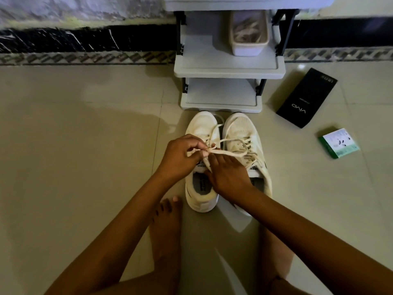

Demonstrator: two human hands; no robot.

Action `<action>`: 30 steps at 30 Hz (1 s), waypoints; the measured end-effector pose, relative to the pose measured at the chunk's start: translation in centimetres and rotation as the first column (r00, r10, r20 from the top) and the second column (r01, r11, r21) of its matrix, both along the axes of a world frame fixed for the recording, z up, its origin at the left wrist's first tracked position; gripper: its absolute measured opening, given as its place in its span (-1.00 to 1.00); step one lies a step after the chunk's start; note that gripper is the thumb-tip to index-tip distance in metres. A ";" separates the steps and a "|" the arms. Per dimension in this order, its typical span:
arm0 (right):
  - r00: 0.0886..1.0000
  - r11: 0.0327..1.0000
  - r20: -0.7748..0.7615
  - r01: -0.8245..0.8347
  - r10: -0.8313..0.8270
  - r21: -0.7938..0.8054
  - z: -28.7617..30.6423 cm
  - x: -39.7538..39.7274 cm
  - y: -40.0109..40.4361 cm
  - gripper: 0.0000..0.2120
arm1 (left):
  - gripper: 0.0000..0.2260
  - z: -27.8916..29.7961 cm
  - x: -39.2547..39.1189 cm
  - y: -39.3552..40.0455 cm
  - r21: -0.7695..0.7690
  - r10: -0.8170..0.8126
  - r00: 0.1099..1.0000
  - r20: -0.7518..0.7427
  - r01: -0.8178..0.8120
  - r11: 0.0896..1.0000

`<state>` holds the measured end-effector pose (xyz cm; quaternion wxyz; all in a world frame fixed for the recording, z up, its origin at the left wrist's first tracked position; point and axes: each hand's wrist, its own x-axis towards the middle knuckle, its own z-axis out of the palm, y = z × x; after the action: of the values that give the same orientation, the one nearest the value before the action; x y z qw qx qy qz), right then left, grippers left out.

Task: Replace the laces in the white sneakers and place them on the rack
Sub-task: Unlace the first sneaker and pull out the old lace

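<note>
On the tiled floor [85,145], at the centre of the view, two white sneakers stand side by side with their toes pointing to 12 o'clock, right up against the foot of a grey shoe rack [223,96]. The left sneaker [201,188] sits at about 9 o'clock of the right sneaker [244,133], the two touching or nearly so along their inner sides. A cream lace [229,153] runs across the tongue of the left sneaker and loops over onto the right one.

The left hand [180,156] is above the laced part of the left sneaker, its fingers [194,145] curled and pinching the lace near a knot or crossing. The right hand [227,175] lies over the gap between the two sneakers, palm down; its fingers [214,158] reach toward the same crossing at 10 o'clock of it, and touch the lace, but whether they grasp it I cannot tell.

At 12 o'clock, on the rack's middle shelf, stands a pale plastic tub [248,35] with light strips inside. At 2 o'clock of the sneakers a black box [306,99] marked "vivo" lies flat on the floor, and at 3 o'clock, a little apart from it, a small green and white box [339,143]. A bare foot [165,220] rests on the floor at 7 o'clock of the left sneaker.
</note>
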<state>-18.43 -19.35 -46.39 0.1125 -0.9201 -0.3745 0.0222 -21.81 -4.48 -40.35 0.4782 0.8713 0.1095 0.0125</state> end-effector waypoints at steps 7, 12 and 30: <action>0.999 1.000 0.050 0.020 -0.020 -0.004 -0.6 0.1 0.3 -0.53 | -0.60 -0.9 -0.6 -0.3 0.189 0.062 0.994 -0.094 -0.043 0.981; 0.999 0.999 0.028 0.020 -0.020 0.027 -0.5 0.1 0.2 -0.49 | -0.66 -2.3 -1.9 -0.5 0.160 0.297 0.944 -0.145 -0.274 0.948; 0.992 1.000 -0.125 0.023 -0.022 0.002 0.6 0.0 0.4 -0.51 | -0.87 -1.3 -0.5 0.0 0.286 -0.063 0.995 -0.082 0.084 0.955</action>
<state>-18.41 -18.91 -45.82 0.1376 -0.9209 -0.3564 0.0776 -22.35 -4.52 -41.61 0.3417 0.9352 0.0910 -0.0209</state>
